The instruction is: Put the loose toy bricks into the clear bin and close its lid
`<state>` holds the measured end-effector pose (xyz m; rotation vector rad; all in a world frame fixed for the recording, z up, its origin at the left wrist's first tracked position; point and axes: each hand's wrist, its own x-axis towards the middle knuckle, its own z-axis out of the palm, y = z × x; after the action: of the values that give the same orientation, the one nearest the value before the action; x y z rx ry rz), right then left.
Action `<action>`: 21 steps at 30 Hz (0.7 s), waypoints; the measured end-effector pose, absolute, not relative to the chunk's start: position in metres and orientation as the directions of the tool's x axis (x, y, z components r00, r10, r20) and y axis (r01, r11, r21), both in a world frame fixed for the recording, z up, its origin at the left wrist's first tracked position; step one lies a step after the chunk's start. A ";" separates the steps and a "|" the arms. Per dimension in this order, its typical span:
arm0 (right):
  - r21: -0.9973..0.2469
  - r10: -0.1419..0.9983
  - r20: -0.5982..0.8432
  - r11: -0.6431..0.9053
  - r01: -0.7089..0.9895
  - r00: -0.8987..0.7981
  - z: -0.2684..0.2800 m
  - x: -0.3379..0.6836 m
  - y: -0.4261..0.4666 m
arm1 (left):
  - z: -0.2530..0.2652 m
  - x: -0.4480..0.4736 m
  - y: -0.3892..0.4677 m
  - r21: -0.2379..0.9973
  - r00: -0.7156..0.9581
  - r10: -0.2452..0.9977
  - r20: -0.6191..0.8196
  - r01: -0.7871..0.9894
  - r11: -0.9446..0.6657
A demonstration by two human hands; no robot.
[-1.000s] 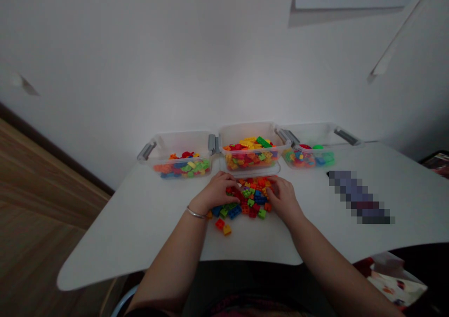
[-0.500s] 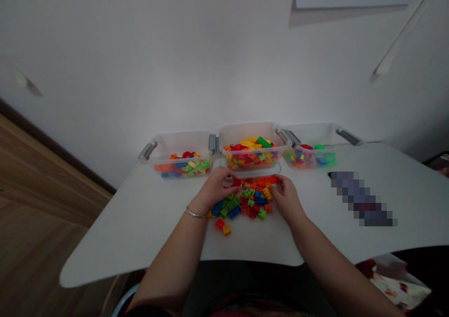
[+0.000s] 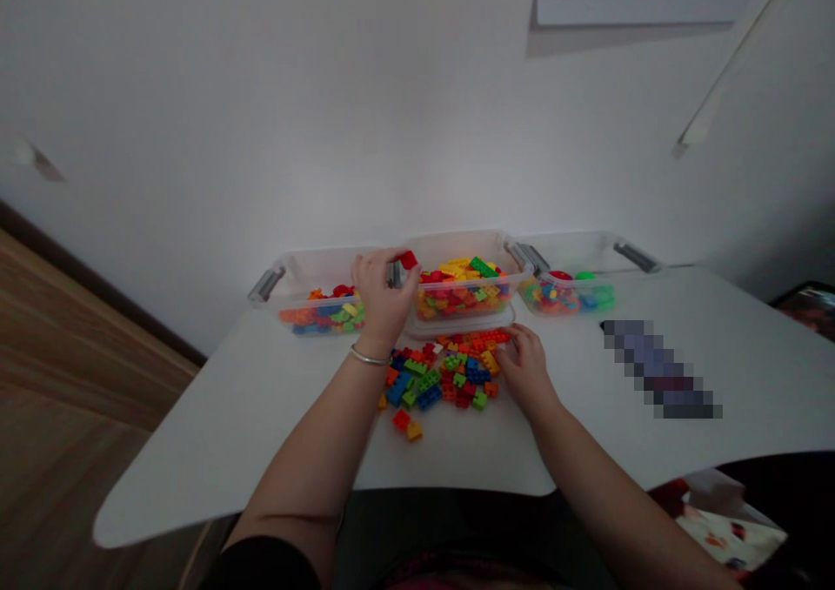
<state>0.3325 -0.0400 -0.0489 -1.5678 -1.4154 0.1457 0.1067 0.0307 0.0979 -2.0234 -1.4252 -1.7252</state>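
Between the thumb and fingers of my left hand (image 3: 384, 292) is a small red toy brick (image 3: 408, 259), held up by the left edge of the middle bin (image 3: 466, 290). A loose pile of coloured building bricks (image 3: 429, 379) lies on the table below, in red, orange, green, blue and yellow. My right hand (image 3: 527, 365) rests at the right side of that pile, thumb and fingers apart, its fingertips by the orange-red bricks (image 3: 479, 339). Nothing shows in its grasp. Two bricks, one orange-red (image 3: 401, 420) and one yellow (image 3: 415, 432), lie apart at the front.
A left bin (image 3: 313, 305) and a right bin (image 3: 571, 294), both clear plastic and partly filled with bricks, flank the middle one along the wall. A blurred-out dark object (image 3: 662, 368) lies on the white table (image 3: 215, 438) at the right. Paper hangs on the wall (image 3: 293, 120).
My left hand has risen from the pile to the middle bin's left edge, with a red brick in its fingers. The right hand stays beside the pile. The view has shifted slightly.
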 end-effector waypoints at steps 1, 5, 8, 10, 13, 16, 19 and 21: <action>-0.704 0.814 0.490 0.158 0.692 0.313 -0.048 0.333 -0.040 | 0.100 0.110 0.036 0.499 -0.108 0.607 0.787 0.690 -0.524; -0.704 0.817 0.490 0.165 0.691 0.303 -0.045 0.332 -0.042 | 0.102 0.119 0.052 0.571 -0.148 0.703 0.695 0.707 -0.416; -0.708 0.815 0.490 0.164 0.687 0.311 -0.042 0.331 -0.043 | 0.102 0.123 0.060 0.537 -0.142 0.726 0.673 0.769 -0.347; -0.715 0.814 0.486 0.160 0.680 0.319 -0.041 0.331 -0.043 | 0.104 0.125 0.066 0.505 -0.094 0.776 0.623 0.807 -0.308; -0.720 0.811 0.487 0.163 0.674 0.323 -0.041 0.331 -0.043 | 0.109 0.127 0.075 0.471 -0.019 0.878 0.479 0.849 -0.238; -0.721 0.808 0.492 0.169 0.672 0.324 -0.041 0.331 -0.043 | 0.113 0.126 0.081 0.446 0.023 0.931 0.364 0.873 -0.196; -0.726 0.811 0.482 0.158 0.669 0.332 -0.041 0.331 -0.042 | 0.114 0.125 0.083 0.424 0.034 0.933 0.358 0.884 -0.196; -0.725 0.814 0.476 0.148 0.672 0.334 -0.041 0.331 -0.042 | 0.113 0.126 0.082 0.424 0.029 0.929 0.370 0.884 -0.196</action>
<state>0.3309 -0.0422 -0.0414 -1.5719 -1.3871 0.1728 0.1256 0.0821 0.1127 -2.3056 -2.0378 -0.9393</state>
